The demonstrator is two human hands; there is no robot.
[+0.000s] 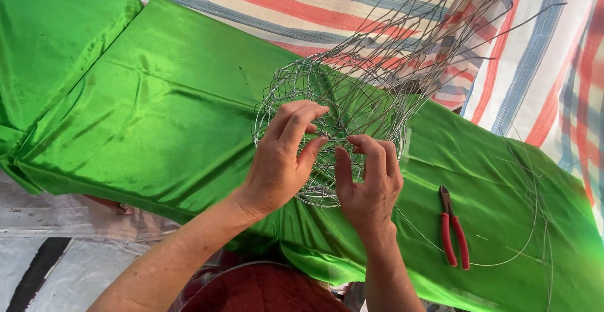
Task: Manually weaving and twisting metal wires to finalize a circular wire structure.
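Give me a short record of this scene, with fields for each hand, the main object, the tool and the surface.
left hand: fingers on the wire mesh basket
right hand: fingers pinching wire at the basket's near rim
wire mesh basket: round, unfinished, loose wire ends sticking up
pliers: red handles, lying beside the right hand, untouched
green cloth: shiny, covers the work surface

We see a bare metal wire basket frame on glossy green satin cloth, pliers with smooth red plastic grips, and a striped woven tarpaulin.
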